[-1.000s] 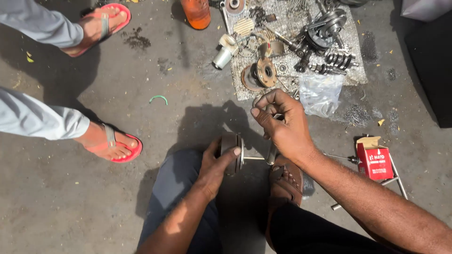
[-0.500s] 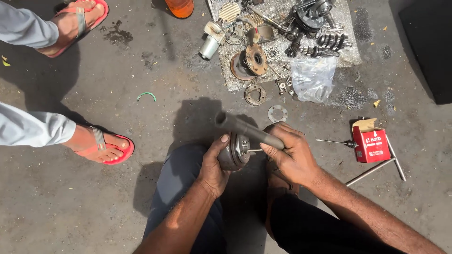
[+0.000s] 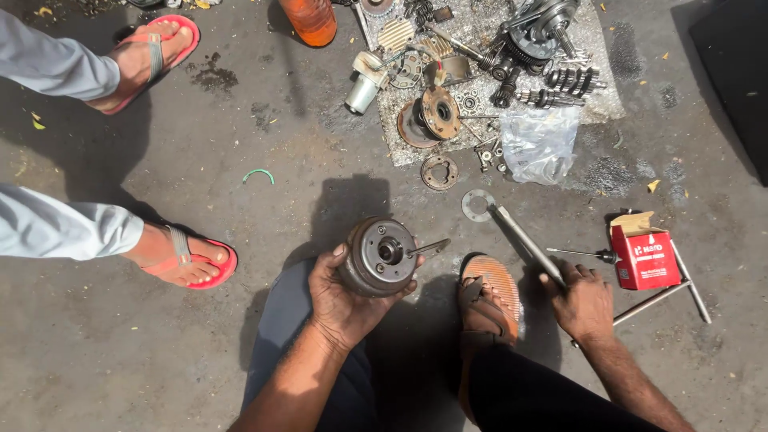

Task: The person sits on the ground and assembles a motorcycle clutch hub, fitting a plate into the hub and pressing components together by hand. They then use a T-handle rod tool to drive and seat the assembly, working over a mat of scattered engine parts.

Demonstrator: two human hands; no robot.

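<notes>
on the grey concrete ground (image 3: 240, 352), just in front of the crouching person's brown sandal (image 3: 490, 298), the work is happening. the left hand (image 3: 346, 298) is cupping a round dark metal drum (image 3: 379, 256), fingers curled around its rim and thumb along its near side, so it is being gripped firmly; the drum is sitting up off the ground, just to the left of the sandal, its open face with a centre hub turned up toward the camera. the right hand (image 3: 582, 298) is resting to the right of the sandal, fingers closing over the near end of a long metal rod (image 3: 522, 240), which is lying tilted on the ground. a flat metal ring (image 3: 478, 205) is lying at the rod's far end. a red carton (image 3: 645, 256) is sitting further right of the sandal. beyond the sandal, a spread of engine parts (image 3: 488, 72) is lying on a mat. far left of the sandal, another person's feet in red flip-flops (image 3: 186, 258) are standing.
</notes>
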